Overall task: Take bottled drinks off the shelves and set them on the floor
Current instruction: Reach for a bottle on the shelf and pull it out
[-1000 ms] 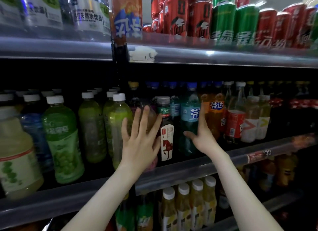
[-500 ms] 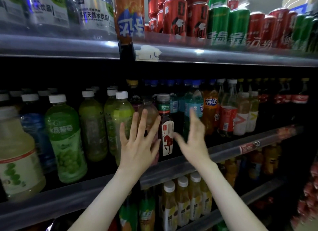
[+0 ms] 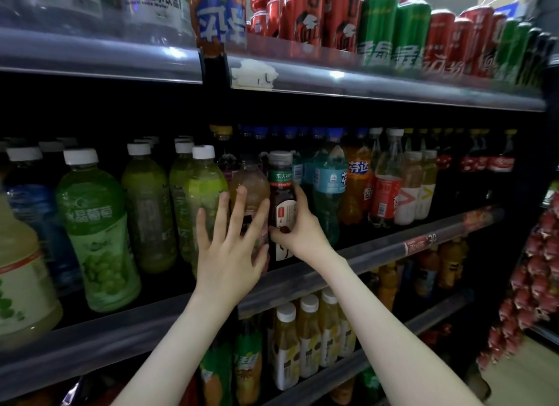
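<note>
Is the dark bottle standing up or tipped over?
Standing up. The dark bottle has its cap straight above its label; the right hand grips it.

You see everything through one wide-angle camera worn on your head. It faces the drink shelves almost square on and from close up, within your arms' reach. The middle shelf [image 3: 378, 250] crosses the frame just below centre, sloping down to your right. The upper shelf [image 3: 393, 88] runs across the top of the frame, and the lower shelf [image 3: 423, 321] lies at the bottom, seen from above. Your forearms enter from the bottom edge, and the lens looks along them to your left hand [image 3: 230, 254] and right hand [image 3: 302, 233], which sit near centre by the dark bottle [image 3: 284, 200]. The wide lens bends the shelf edges and stretches the bottles at the far left
</note>
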Demonstrator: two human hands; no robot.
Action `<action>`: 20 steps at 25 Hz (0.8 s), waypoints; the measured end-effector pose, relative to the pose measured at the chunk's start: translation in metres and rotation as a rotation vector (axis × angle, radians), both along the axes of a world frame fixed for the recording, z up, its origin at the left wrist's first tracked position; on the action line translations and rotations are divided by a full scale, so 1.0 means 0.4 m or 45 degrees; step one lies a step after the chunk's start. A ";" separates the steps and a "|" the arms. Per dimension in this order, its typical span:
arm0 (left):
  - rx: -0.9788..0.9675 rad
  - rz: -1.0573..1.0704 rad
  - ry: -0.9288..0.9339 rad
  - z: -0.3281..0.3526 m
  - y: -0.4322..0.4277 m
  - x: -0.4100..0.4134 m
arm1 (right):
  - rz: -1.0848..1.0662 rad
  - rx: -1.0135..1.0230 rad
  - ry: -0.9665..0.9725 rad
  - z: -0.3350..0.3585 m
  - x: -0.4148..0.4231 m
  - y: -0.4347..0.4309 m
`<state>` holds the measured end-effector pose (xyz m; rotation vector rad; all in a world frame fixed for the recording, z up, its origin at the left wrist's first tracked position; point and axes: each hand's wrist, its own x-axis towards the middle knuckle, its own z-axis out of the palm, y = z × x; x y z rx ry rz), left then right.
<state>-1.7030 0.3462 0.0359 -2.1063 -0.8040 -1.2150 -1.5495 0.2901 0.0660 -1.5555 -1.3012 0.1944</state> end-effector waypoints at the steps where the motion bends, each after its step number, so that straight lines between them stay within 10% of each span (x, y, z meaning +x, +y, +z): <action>1: -0.011 0.012 0.014 0.000 -0.001 -0.002 | -0.023 0.060 0.025 -0.012 -0.006 -0.007; 9: -0.488 -0.482 -0.224 -0.033 -0.152 -0.021 | 0.104 0.659 -0.100 -0.002 -0.055 -0.213; 13: -1.098 -0.834 -0.545 -0.117 -0.313 -0.096 | 0.538 0.249 0.162 -0.078 -0.143 -0.314; 20: -1.761 -0.104 -0.881 -0.424 -0.535 -0.382 | 0.894 -0.647 0.330 -0.421 -0.411 -0.318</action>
